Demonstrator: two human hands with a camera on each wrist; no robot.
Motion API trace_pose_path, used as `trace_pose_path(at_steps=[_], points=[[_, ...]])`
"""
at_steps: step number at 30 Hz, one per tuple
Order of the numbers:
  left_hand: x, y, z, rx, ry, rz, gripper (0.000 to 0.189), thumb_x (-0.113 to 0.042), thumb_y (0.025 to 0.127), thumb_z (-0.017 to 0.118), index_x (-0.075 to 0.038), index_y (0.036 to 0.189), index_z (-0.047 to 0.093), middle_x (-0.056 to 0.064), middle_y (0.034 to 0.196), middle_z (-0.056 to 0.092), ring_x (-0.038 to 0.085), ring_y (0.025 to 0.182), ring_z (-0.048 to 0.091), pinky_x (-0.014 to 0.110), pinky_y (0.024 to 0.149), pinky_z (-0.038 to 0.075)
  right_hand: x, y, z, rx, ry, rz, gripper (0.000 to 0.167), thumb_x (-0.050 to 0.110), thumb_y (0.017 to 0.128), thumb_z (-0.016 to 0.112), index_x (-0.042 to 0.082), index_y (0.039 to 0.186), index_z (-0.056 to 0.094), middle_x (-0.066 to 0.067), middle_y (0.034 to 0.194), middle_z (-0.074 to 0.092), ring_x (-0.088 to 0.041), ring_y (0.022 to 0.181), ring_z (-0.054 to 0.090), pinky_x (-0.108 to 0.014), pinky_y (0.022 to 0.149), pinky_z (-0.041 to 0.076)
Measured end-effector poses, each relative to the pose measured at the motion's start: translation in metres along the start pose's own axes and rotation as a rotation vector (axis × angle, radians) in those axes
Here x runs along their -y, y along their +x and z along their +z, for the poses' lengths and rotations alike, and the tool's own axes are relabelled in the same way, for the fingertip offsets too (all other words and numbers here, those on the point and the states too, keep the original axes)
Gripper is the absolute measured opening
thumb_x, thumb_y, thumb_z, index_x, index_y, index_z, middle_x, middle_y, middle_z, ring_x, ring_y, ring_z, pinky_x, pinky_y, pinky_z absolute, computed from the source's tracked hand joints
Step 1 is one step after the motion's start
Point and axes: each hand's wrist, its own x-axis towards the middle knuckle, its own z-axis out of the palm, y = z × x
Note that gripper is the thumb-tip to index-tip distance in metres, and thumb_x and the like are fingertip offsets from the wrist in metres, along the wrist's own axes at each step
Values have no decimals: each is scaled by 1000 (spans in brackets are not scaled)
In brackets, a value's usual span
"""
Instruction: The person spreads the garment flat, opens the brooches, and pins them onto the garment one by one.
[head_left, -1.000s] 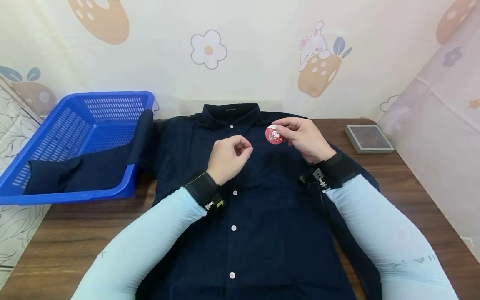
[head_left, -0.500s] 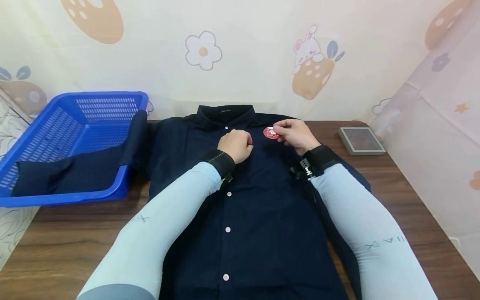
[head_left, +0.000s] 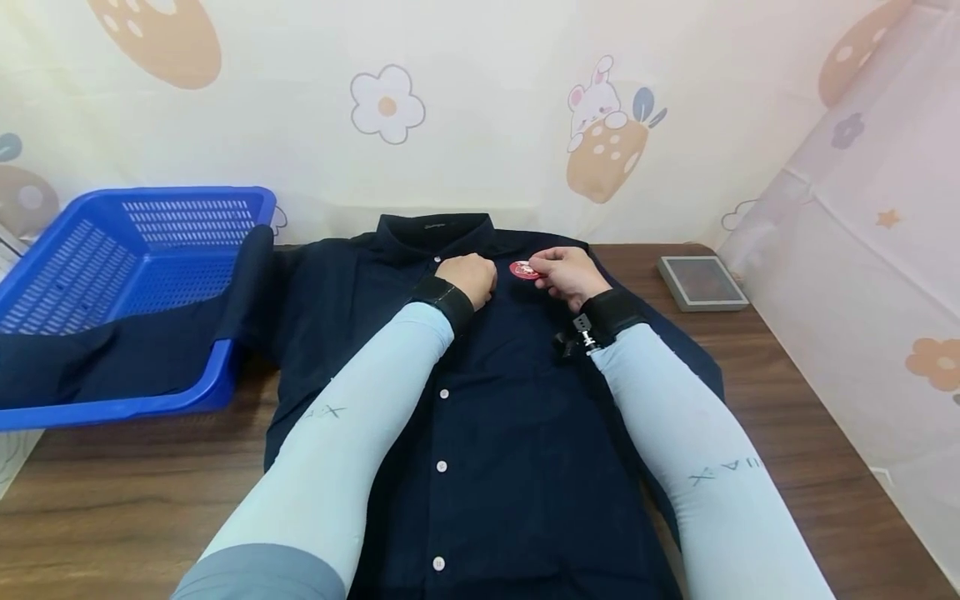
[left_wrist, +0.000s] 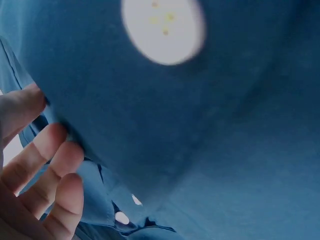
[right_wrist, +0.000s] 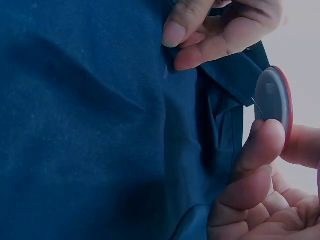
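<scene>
A dark navy button-up shirt (head_left: 510, 450) lies spread with its collar at the back. My left hand (head_left: 468, 279) pinches the edge of its front placket below the collar; the right wrist view shows thumb and fingertips on the cloth (right_wrist: 125, 140). Thumb and fingers of my right hand (head_left: 572, 277) hold a round red pin badge (head_left: 522, 270) by its rim, just right of the left hand. In the right wrist view the badge's grey back faces the shirt, with a thin pin needle (right_wrist: 257, 106) standing out from it. A white button (left_wrist: 165, 30) looms close in the left wrist view.
At left, a blue plastic basket (head_left: 213, 387) has a folded dark fabric piece (head_left: 150, 350) draped over its rim and lying inside. A small grey framed box (head_left: 702, 283) sits on the wooden table (head_left: 810, 442) at back right. A patterned curtain (head_left: 480, 150) hangs behind.
My left hand has moved forward onto the placket and now pinches it. The right hand keeps the badge, which has tilted flatter and come closer to the left hand. The head view has shifted right.
</scene>
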Motion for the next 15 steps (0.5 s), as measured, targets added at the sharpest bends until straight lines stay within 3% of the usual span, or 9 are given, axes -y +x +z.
trace_pose_path(at_steps=[4, 10, 15], points=[[-4, 6, 4, -22, 37, -1, 5, -19, 86, 72, -18, 81, 73, -2, 83, 69, 16, 73, 63, 38, 69, 53, -1, 3, 3, -4, 18, 20, 30, 20, 98, 57, 2, 122, 57, -3, 84, 58, -6, 57, 56, -18, 48, 40], [-10, 7, 7, -8, 87, 16, 13, -13, 93, 60, -11, 98, 71, 6, 94, 71, 23, 79, 64, 41, 73, 53, -2, 4, 6, -2, 24, 34, 30, 21, 98, 58, 4, 122, 57, -4, 84, 59, -7, 58, 56, -19, 48, 40], [-10, 5, 9, 7, 134, 65, 13, -13, 93, 59, -10, 98, 71, 6, 93, 71, 23, 78, 64, 41, 74, 53, -5, 3, 9, 6, 44, 55, 29, 22, 98, 57, 5, 121, 58, -5, 87, 60, -9, 60, 56, -20, 49, 40]])
